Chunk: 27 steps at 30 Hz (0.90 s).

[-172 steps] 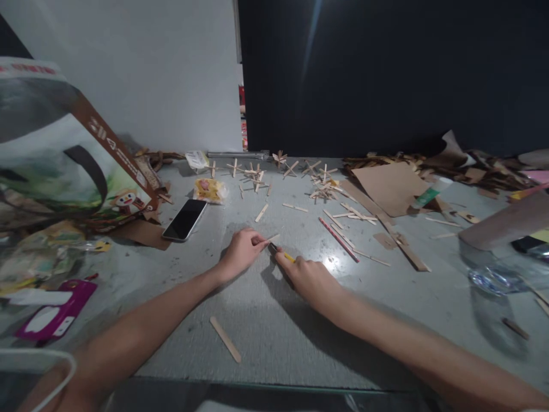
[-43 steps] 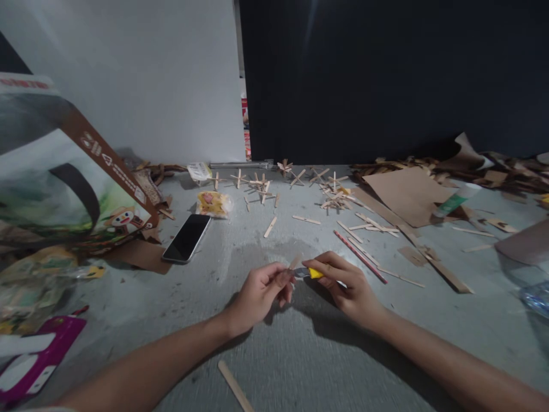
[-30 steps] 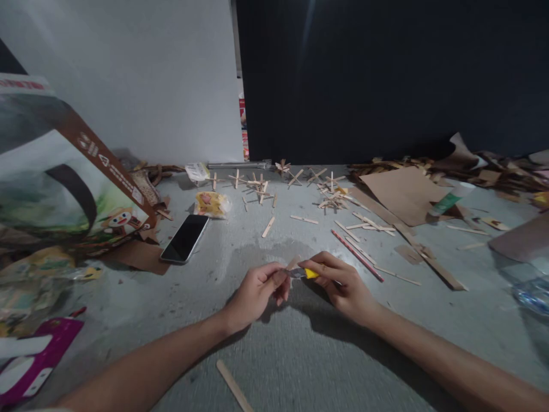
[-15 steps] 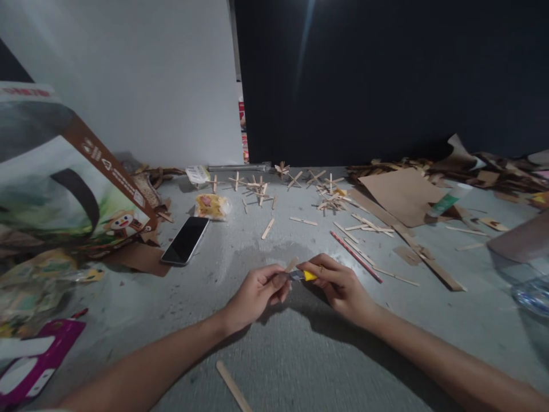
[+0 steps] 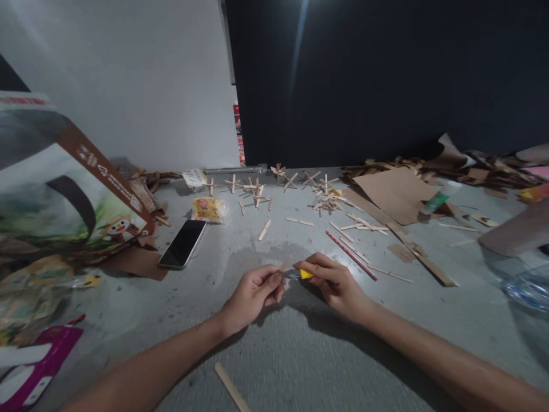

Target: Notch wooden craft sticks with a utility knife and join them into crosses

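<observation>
Left fingers [image 5: 271, 280] pinch a stick [image 5: 286, 264], right fingers [image 5: 316, 268] a yellow cutter [image 5: 306, 274]; the bag's [image 5: 38, 166] red lettering [image 5: 26, 101] is blurred.

The left hand [image 5: 257, 292] pinches a small wooden stick [image 5: 286, 264] above the grey table [image 5: 274, 355], while the right hand [image 5: 337, 286] grips a yellow-handled cutter [image 5: 306, 274], its blade [image 5: 291, 274] pointing toward the left hand. A dark-screened phone [image 5: 183, 245] lies near a yellow packet [image 5: 209, 209], and a red striped straw [image 5: 351, 256] lies beyond the right hand, near scattered wooden sticks [image 5: 342, 232].
</observation>
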Each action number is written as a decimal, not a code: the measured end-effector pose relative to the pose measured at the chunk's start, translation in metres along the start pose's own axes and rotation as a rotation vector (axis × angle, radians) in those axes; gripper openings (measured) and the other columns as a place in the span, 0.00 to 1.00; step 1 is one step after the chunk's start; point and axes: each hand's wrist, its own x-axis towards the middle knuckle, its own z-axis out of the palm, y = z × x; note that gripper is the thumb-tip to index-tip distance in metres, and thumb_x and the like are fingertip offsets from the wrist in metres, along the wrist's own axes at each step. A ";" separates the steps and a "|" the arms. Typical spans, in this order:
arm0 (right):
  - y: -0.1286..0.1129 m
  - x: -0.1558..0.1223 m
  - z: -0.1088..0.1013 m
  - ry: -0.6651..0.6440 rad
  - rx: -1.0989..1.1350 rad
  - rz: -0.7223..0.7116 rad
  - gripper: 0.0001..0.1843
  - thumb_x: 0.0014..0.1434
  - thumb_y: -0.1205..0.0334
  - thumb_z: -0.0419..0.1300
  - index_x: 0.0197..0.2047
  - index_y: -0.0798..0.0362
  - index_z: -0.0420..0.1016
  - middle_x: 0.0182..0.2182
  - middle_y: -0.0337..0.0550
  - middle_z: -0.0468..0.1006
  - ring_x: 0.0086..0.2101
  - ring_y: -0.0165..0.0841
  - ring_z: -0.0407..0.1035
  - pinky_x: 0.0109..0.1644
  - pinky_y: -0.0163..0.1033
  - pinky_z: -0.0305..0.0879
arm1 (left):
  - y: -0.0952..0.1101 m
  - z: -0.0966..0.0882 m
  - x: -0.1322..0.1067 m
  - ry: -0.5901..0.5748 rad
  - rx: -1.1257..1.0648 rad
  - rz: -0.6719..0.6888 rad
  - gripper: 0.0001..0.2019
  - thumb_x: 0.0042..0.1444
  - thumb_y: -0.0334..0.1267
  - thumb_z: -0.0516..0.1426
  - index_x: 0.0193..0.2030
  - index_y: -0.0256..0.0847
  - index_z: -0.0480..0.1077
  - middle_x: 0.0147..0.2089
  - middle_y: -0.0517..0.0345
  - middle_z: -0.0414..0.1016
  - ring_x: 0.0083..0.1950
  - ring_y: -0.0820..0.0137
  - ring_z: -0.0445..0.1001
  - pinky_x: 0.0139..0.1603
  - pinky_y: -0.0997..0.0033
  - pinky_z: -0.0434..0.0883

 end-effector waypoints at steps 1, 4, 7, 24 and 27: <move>0.000 0.000 0.000 0.001 0.002 0.004 0.23 0.76 0.69 0.52 0.64 0.45 0.83 0.43 0.50 0.81 0.40 0.36 0.78 0.42 0.39 0.76 | 0.000 0.000 0.000 0.000 0.004 0.004 0.30 0.60 0.68 0.64 0.32 0.39 0.70 0.24 0.64 0.66 0.25 0.76 0.60 0.25 0.76 0.55; 0.000 0.000 0.001 0.005 0.002 -0.003 0.23 0.75 0.70 0.52 0.63 0.46 0.83 0.43 0.50 0.81 0.40 0.36 0.77 0.43 0.40 0.76 | 0.000 0.001 0.001 -0.009 0.008 0.002 0.30 0.60 0.68 0.65 0.31 0.39 0.70 0.24 0.64 0.65 0.24 0.77 0.59 0.25 0.76 0.55; -0.001 0.001 0.002 0.003 0.005 -0.004 0.22 0.75 0.69 0.53 0.62 0.47 0.83 0.43 0.50 0.81 0.39 0.36 0.77 0.43 0.40 0.76 | 0.001 0.002 0.000 -0.010 -0.009 -0.015 0.29 0.59 0.67 0.65 0.34 0.39 0.72 0.24 0.65 0.66 0.25 0.76 0.61 0.26 0.75 0.55; -0.001 -0.001 0.002 0.022 0.016 -0.016 0.25 0.74 0.72 0.52 0.63 0.44 0.83 0.43 0.49 0.81 0.40 0.36 0.77 0.41 0.38 0.75 | 0.000 0.000 -0.001 -0.017 -0.004 -0.033 0.30 0.58 0.69 0.64 0.32 0.40 0.70 0.26 0.64 0.65 0.27 0.74 0.61 0.29 0.73 0.57; -0.002 0.000 0.001 0.019 0.005 -0.032 0.25 0.74 0.72 0.52 0.62 0.45 0.83 0.42 0.49 0.81 0.40 0.36 0.77 0.42 0.38 0.75 | -0.002 0.000 -0.001 -0.026 0.005 -0.024 0.30 0.58 0.69 0.65 0.31 0.40 0.70 0.26 0.64 0.65 0.27 0.74 0.60 0.30 0.73 0.57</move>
